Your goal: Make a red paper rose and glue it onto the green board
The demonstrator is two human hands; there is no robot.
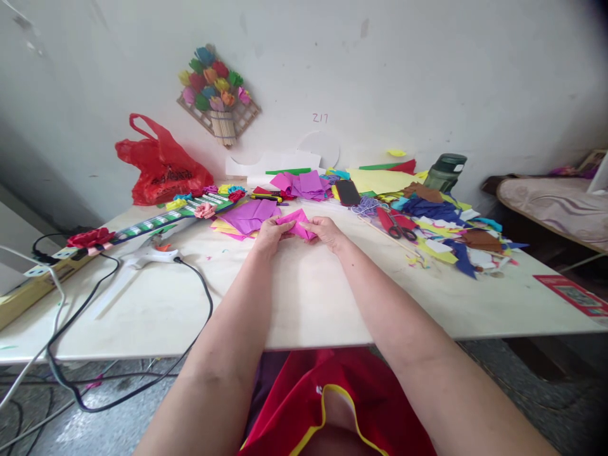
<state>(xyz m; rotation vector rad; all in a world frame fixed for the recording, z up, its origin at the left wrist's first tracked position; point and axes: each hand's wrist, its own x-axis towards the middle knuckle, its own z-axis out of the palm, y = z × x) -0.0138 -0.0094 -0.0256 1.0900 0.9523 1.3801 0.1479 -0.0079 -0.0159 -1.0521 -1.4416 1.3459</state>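
1. The table (308, 304) carries the whole spread: a red bag (161, 166) at the far left by the wall, cables (95, 297) and a glue gun (149, 255) on the left, and a heap of coloured scraps (446, 228) with scissors (396, 226) on the right.
2. Finished paper flowers (213, 79) hang on the wall, and more flowers (205, 209) lie along a striped strip at the left, so some pieces look complete.
3. A stack of purple sheets (249, 215) and a further pink pile (304, 183) sit unused behind the hands; by my judgement much paper is left to work.
4. The pink sheet (298, 225) lies at mid-table, just in front of the purple stack. It looks folded at least once, into a small flat piece, with shaping seemingly at an early stage.
5. Its long axis runs left to right between the hands, with its lower corner pointing right and towards the person.
6. The left hand (270, 234) has its fingers curled shut on the sheet's left end.
7. The right hand (327, 231) pinches the right end, fingers closed over the edge.
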